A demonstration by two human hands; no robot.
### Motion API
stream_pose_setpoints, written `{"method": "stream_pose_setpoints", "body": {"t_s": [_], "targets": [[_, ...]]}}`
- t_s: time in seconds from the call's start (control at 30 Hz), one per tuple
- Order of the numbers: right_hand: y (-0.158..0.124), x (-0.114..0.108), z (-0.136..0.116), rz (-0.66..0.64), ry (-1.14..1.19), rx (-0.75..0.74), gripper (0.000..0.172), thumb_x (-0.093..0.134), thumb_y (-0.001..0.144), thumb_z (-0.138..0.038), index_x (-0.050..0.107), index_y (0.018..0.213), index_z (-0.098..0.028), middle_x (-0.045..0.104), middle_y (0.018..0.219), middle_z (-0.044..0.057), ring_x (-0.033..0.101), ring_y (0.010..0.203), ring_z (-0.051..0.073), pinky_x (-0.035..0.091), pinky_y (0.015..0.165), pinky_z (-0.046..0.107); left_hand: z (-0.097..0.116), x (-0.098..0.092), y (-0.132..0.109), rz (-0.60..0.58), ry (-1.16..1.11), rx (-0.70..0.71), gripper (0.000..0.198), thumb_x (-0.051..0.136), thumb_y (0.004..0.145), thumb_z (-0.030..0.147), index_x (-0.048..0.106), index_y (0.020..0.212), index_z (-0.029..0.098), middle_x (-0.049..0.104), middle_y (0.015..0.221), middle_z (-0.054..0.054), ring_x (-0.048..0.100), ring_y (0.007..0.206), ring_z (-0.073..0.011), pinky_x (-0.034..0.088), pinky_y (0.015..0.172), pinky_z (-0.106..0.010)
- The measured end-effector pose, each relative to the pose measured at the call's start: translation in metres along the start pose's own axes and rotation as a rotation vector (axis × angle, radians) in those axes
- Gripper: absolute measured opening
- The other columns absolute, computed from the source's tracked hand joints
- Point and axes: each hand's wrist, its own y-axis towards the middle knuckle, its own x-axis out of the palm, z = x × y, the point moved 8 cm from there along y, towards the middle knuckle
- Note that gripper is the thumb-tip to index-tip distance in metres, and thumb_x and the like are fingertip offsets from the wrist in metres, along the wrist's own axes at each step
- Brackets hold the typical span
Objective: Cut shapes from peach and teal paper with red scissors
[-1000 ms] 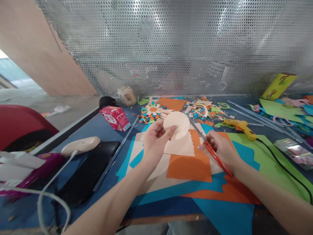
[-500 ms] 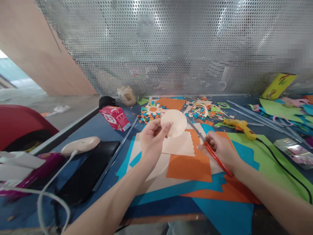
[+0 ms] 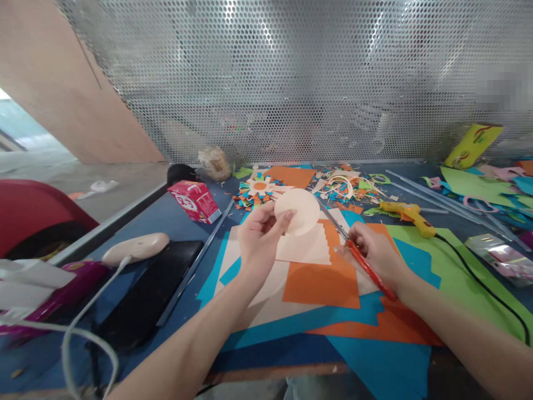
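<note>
My left hand (image 3: 259, 240) pinches a round cream paper disc (image 3: 300, 210) and holds it up above the table. My right hand (image 3: 373, 251) grips red-handled scissors (image 3: 357, 256), whose blades point up-left toward the disc's right edge. Both hands hover over a pile of cream, orange and blue paper sheets (image 3: 320, 280). A cream sheet with a stepped cut edge (image 3: 308, 247) lies just under the disc.
A yellow glue gun (image 3: 408, 214) with a black cord lies to the right. Paper scraps and a paper flower (image 3: 260, 188) sit behind. A red carton (image 3: 194, 201), a black pad (image 3: 154, 286) and a cream device (image 3: 135, 248) lie left. A perforated metal screen (image 3: 291, 78) stands at the back.
The disc has shifted slightly in my left hand, a little left then back. My right hand and the scissors have stayed nearly still.
</note>
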Motion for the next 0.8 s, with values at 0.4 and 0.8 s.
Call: {"method": "stream_pose_setpoints", "body": {"t_s": [0.4, 0.8], "targets": [[-0.0008, 0.0012, 0.0005, -0.001, 0.017, 0.001, 0.04, 0.059, 0.074, -0.057, 0.036, 0.069, -0.025, 0.037, 0.054, -0.008, 0.035, 0.048, 0.01, 0.028, 0.045, 0.025, 0.0013, -0.0046, 0.0016, 0.042, 0.033, 0.031, 0.031, 0.081, 0.064, 0.038, 0.073, 0.083, 0.016, 0.068, 0.066, -0.001, 0.054, 0.055, -0.0077, 0.045, 0.049, -0.018], [-0.0008, 0.0002, 0.0018, 0.018, 0.023, -0.002, 0.043, 0.061, 0.075, -0.06, 0.037, 0.068, -0.025, 0.036, 0.052, -0.008, 0.035, 0.047, 0.01, 0.028, 0.044, 0.024, 0.007, -0.0052, 0.0009, 0.067, 0.043, 0.057, 0.033, 0.081, 0.063, 0.041, 0.072, 0.083, 0.016, 0.067, 0.065, 0.0, 0.053, 0.053, -0.0082, 0.044, 0.05, -0.02]]}}
